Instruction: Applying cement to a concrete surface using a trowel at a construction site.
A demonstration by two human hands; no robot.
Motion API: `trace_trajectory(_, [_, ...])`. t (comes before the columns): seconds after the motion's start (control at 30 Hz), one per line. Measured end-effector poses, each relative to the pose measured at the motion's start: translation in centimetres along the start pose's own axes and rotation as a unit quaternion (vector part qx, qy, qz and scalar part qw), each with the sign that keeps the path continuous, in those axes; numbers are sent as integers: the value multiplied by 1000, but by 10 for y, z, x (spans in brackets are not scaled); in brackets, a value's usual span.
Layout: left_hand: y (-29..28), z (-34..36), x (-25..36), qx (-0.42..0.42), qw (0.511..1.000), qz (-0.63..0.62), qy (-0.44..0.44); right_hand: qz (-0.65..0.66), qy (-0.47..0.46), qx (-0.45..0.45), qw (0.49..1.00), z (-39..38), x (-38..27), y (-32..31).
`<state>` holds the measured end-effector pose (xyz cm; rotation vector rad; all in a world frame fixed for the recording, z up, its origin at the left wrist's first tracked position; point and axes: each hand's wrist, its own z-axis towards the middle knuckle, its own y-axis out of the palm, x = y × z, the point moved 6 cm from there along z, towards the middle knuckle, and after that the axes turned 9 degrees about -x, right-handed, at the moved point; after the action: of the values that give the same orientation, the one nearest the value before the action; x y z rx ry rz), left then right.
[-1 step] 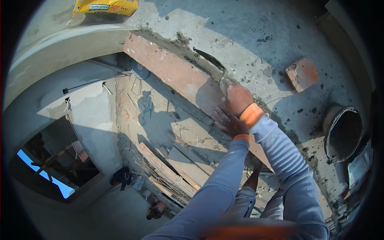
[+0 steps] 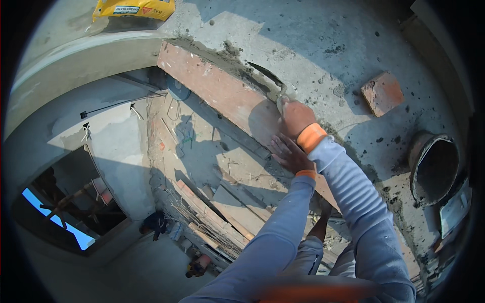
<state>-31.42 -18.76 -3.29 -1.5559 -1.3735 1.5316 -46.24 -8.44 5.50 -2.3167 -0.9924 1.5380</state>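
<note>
A long reddish board [image 2: 217, 83] runs slantwise across the middle, with rough grey mortar [image 2: 235, 65] along its far side. My right hand [image 2: 297, 118] is closed round the handle of a trowel [image 2: 268, 73]. The trowel's narrow dark blade points to the far left, over the mortar strip beside the board; whether it touches is unclear. Just nearer, my left hand [image 2: 289, 154] lies on the board with its fingers stretched out, close to the right wrist and holding nothing.
A brick piece [image 2: 382, 93] and a dark bucket [image 2: 433, 166] stand on the concrete to the right. At the far left is a yellow bag [image 2: 134, 9]. Beyond the board's near edge, a lower floor holds planks [image 2: 212, 212]; people [image 2: 155, 223] are down there.
My right hand has shifted slightly left and away from me, bringing the trowel along and tilting it a little. The left hand stays in place on the board.
</note>
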Motion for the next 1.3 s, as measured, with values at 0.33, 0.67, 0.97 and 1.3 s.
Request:
trace_trajectory(0.33, [-25, 13, -24, 19, 999, -29, -11, -81, -72, -114, 988, -29, -45, 11])
trace_trajectory(0.67, [-36, 13, -15, 35, 995, -98, -4, 9, -56, -37, 998, 3, 7, -18])
trace_trajectory(0.97, [-55, 15, -18, 31, 985, -170, -11, 0, -25, -58, 998, 42, 28, -49])
trace_trajectory(1.3, [-61, 17, -20, 6, 979, -203, 3, -161, 6, -82, 984, 75, 21, -82])
